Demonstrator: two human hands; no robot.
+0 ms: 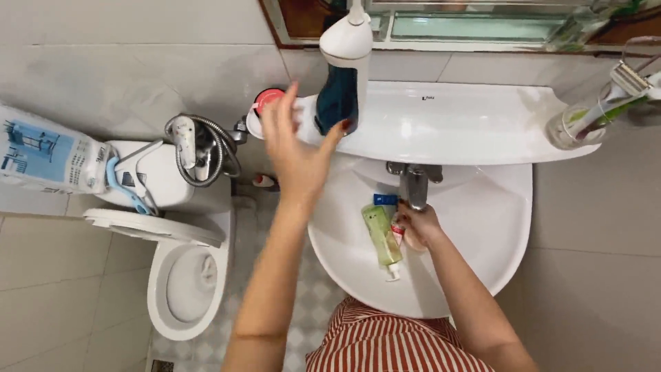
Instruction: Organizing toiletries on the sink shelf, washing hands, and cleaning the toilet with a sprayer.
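Currently left hand (297,148), grip open, touches blue-white bottle (342,83) behind faucet (415,184); right hand (417,226) clasps small tube (397,227) below faucet.

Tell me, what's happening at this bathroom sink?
A person in a red-striped top stands over a white sink. Their left hand is raised with fingers spread, reaching at a dark blue and white bottle-shaped device standing on the shelf above the basin. Their right hand is down in the basin under the tap, closed around a small item I can't identify. A green tube lies in the basin beside it.
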